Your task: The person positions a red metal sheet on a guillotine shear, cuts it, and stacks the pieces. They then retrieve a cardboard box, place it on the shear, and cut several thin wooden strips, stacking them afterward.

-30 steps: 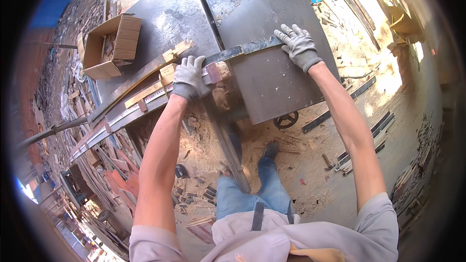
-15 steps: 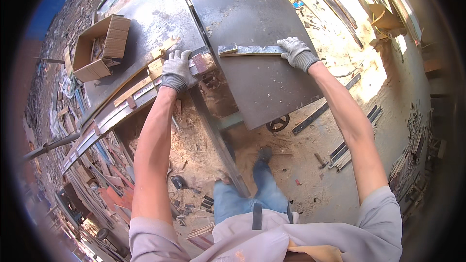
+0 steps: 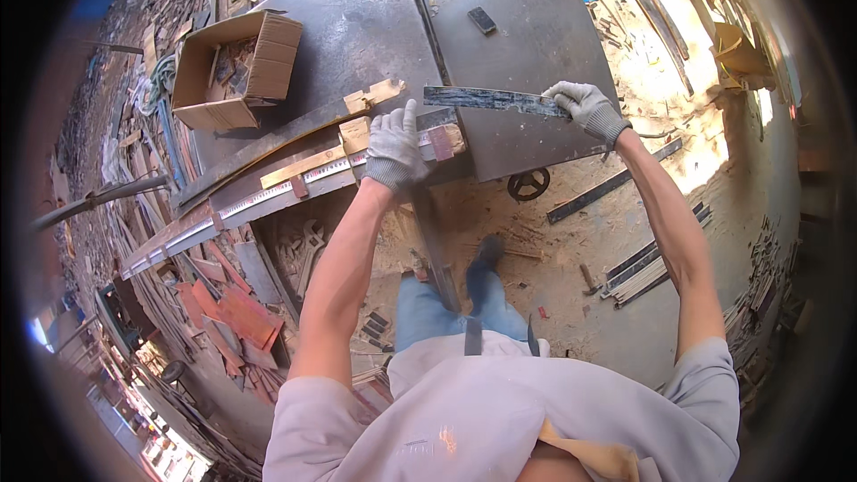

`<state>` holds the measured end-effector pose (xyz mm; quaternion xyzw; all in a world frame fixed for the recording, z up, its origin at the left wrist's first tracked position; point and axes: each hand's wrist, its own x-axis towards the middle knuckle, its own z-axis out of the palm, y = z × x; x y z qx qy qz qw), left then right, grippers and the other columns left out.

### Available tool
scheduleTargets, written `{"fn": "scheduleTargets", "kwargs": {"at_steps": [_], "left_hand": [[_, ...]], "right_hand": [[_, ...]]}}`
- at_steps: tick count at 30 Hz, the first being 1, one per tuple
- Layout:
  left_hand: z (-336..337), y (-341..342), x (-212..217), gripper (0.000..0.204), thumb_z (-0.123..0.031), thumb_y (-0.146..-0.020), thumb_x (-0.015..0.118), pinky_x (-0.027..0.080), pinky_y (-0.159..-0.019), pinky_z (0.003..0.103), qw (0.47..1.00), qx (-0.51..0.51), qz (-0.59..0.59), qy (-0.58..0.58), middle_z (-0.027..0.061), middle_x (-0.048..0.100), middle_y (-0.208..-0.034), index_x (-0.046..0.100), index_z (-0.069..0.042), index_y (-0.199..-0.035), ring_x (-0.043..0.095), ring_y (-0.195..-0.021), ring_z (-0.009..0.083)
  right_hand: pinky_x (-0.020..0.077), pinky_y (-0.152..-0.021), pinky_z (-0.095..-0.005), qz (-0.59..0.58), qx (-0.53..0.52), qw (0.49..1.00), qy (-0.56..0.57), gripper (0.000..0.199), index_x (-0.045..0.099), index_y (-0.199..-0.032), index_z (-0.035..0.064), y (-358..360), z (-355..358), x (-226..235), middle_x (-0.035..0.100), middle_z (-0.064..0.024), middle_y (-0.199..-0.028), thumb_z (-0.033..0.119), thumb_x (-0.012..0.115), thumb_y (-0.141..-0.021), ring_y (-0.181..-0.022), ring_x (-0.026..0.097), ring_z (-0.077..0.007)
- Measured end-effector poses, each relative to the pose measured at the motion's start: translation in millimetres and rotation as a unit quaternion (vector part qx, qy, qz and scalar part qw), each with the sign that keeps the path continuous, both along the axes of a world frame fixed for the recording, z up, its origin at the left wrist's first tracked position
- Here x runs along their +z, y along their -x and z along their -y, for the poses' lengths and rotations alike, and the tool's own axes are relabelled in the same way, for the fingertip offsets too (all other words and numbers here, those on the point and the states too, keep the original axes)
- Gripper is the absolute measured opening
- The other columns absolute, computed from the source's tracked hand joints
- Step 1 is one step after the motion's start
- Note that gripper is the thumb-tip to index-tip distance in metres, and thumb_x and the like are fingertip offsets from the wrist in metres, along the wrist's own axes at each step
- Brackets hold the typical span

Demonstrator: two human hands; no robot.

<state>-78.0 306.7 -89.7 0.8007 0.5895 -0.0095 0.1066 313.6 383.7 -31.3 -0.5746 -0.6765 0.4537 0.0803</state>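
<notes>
My right hand (image 3: 587,110), in a grey knit glove, grips the right end of a thin dark wooden strip (image 3: 491,101) with scuffed, whitish marks. The strip reaches left across the narrow slot of a dark metal table (image 3: 527,138). My left hand (image 3: 395,145), gloved alike, lies on a wooden guide bar with its fingers stretched out, near the strip's left end but apart from it. A white measuring tape (image 3: 259,200) runs along that bar, with small wood blocks (image 3: 354,135) beside it. Farther off on the table lies a small dark block (image 3: 482,20).
An open cardboard box (image 3: 272,58) with scraps inside stands at the left of the table. A black handwheel (image 3: 528,184) sits below the near edge. Dark strips (image 3: 656,254), a hammer (image 3: 589,279) and reddish boards (image 3: 241,312) lie on the littered floor.
The small dark block, earlier at the strip's left end, now lies farther away on the table. My right hand has turned the strip. The whole view has shifted.
</notes>
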Motion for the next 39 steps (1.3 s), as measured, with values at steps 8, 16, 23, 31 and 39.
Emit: {"fn": "scheduleTargets", "kwargs": {"at_steps": [8,16,23,31,39], "left_hand": [[111.6,-12.6,-25.4,0.123,-0.062,-0.076,0.078,0.017,-0.130,0.059,0.989,0.024,0.076,-0.125,0.0301,0.024,-0.170,0.024,0.008,-0.162,0.025,-0.158,0.0455],[117.9,-19.9,-28.3,0.114,-0.054,-0.078,0.077,0.014,-0.131,0.057,0.984,-0.013,0.104,-0.143,0.0276,0.022,-0.171,0.027,0.005,-0.162,0.020,-0.160,0.0438],[93.1,-19.1,-5.9,0.093,-0.042,-0.072,0.083,0.034,-0.122,0.051,0.996,-0.012,0.091,-0.004,0.0182,0.058,-0.139,0.047,0.000,-0.146,0.054,-0.133,0.0355],[13.0,-7.1,5.1,0.089,-0.044,-0.072,0.085,0.040,-0.113,0.046,0.998,-0.008,0.048,0.038,0.0166,0.060,-0.129,0.049,-0.002,-0.142,0.057,-0.125,0.0343],[-107.7,15.3,6.1,0.092,-0.043,-0.067,0.088,0.043,-0.112,0.046,0.999,0.006,0.030,0.008,0.0177,0.059,-0.133,0.049,-0.005,-0.141,0.056,-0.128,0.0354]], "right_hand": [[0.0544,-0.082,-0.0354,0.041,0.153,0.987,-0.018,0.015,0.076,-0.113,0.0134,4.0,9.5,-42.6,0.073,-0.0136,-0.089,0.016,0.065,-0.103,-0.084,0.069,-0.0252],[0.0572,-0.080,-0.0426,-0.014,0.207,0.976,-0.058,0.013,0.074,-0.110,0.0112,47.6,49.6,-88.1,0.076,-0.0173,-0.096,0.017,0.069,-0.100,-0.089,0.073,-0.0369],[0.0571,-0.087,-0.0449,0.000,0.217,0.969,-0.118,0.019,0.074,-0.114,0.0115,70.6,53.8,-90.1,0.076,-0.0152,-0.100,0.024,0.068,-0.101,-0.097,0.072,-0.0358],[0.0530,-0.098,-0.0443,0.181,0.221,0.925,-0.250,0.052,0.066,-0.130,0.0072,60.6,10.5,-74.1,0.068,-0.0125,-0.115,0.019,0.084,-0.083,-0.112,0.063,-0.0347],[0.0524,-0.104,-0.0466,0.220,0.214,0.916,-0.260,0.031,0.067,-0.116,0.0075,98.1,-112.8,-69.2,0.068,-0.0180,-0.118,0.016,0.079,-0.089,-0.121,0.063,-0.0375]]}}
